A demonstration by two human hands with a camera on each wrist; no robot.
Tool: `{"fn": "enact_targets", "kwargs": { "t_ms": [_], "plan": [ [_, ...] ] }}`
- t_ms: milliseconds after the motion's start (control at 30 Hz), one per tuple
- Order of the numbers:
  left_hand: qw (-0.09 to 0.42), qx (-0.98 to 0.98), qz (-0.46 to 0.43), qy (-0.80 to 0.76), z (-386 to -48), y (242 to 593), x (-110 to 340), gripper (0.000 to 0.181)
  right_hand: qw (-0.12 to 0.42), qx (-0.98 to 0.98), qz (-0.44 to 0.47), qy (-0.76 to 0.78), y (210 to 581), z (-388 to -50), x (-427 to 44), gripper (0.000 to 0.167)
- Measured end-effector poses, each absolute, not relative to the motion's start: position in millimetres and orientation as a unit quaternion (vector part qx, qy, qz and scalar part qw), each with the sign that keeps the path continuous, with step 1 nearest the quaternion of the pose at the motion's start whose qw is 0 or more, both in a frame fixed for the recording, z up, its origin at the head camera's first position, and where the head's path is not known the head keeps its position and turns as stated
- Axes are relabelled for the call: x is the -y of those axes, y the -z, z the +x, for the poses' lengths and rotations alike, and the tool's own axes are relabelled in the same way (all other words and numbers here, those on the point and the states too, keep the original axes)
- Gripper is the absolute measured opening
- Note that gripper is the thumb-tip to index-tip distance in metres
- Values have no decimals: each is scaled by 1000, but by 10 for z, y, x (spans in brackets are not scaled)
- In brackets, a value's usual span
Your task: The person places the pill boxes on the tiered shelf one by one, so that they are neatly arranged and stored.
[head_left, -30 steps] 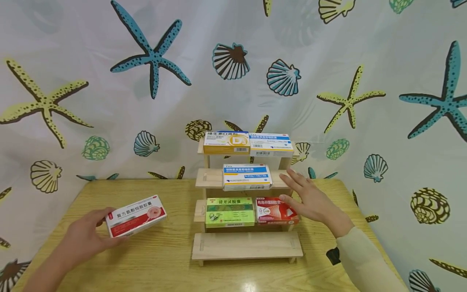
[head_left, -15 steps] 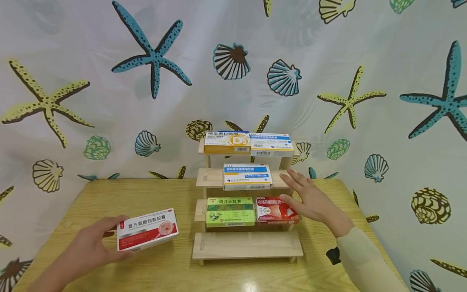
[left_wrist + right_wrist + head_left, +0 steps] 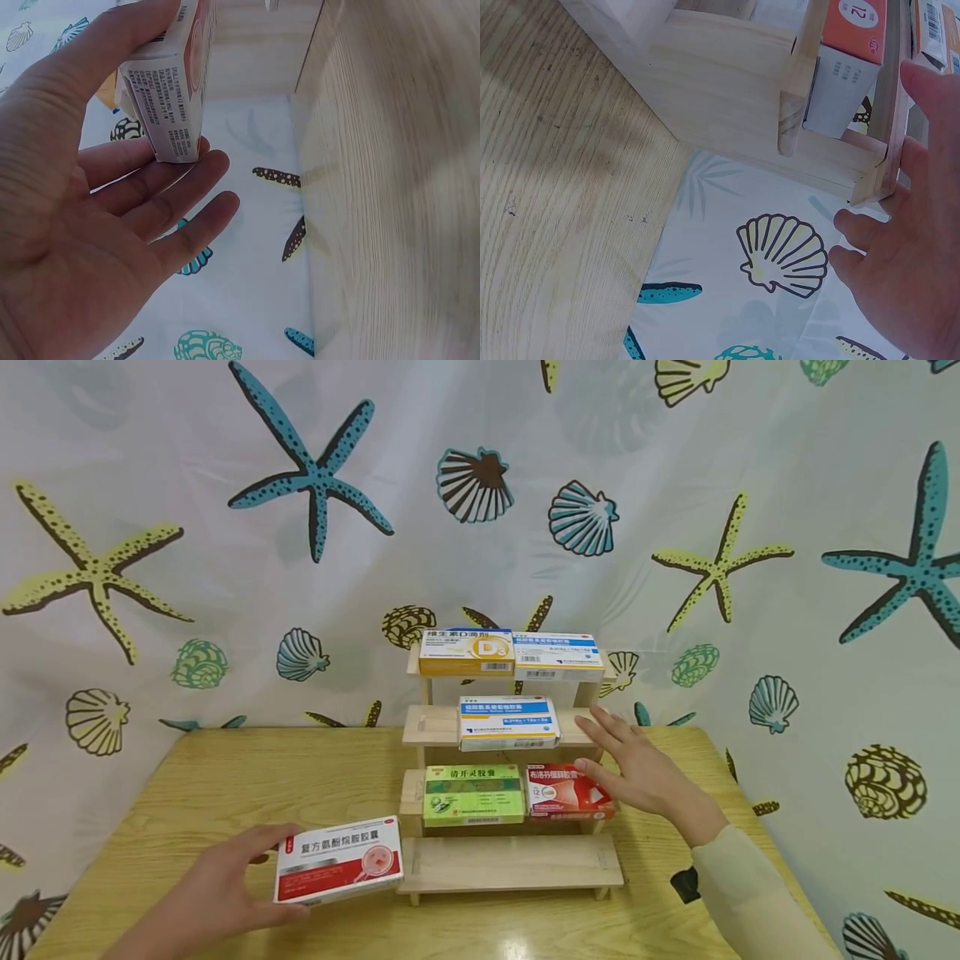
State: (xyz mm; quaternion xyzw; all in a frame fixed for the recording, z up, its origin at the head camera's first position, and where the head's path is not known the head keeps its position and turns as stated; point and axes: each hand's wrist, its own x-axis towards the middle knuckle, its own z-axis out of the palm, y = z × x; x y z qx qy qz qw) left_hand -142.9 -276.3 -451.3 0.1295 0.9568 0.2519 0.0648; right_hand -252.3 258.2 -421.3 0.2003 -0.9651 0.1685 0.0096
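My left hand pinches a white and red medicine box between thumb and fingers, at the left end of the lowest tier of a wooden stepped rack. In the left wrist view, the thumb lies on one side of the box and fingers touch its other end. My right hand rests at the right end of the rack's second tier from the top, fingers extended. It is beside a red medicine box and holds no box. In the right wrist view, that hand touches the shelf end.
A green box stands beside the red one. Higher up are a blue and white box, an orange vitamin D box and another white-blue box. The rack stands on a wooden table before a patterned curtain.
My left hand has carried the white and red box rightward and toward me, from the left of the table to the lowest tier's left end. My right hand has stayed in place.
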Motion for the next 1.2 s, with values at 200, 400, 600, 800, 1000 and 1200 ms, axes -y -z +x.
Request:
{"fn": "enact_targets", "kwargs": {
  "t_ms": [200,400,600,800,1000,1200],
  "plan": [
    [86,-952,129,-265,-1403,4532,2628,97,10,965,200,-169,4212,-2516,-2589,76],
    [70,-946,154,-276,-1395,4569,2480,97,12,966,199,-167,4224,-2524,-2592,76],
    [78,-939,165,-291,-1400,4590,2313,97,13,965,200,-168,4230,-2526,-2590,76],
    [71,-937,175,-292,-1396,4604,2164,98,13,965,201,-170,4225,-2528,-2581,77],
    [83,-934,176,-299,-1402,4628,2044,100,13,964,203,-171,4222,-2524,-2578,76],
    [72,-932,176,-308,-1415,4673,1942,99,12,964,201,-171,4217,-2520,-2580,76]
  ]
}}
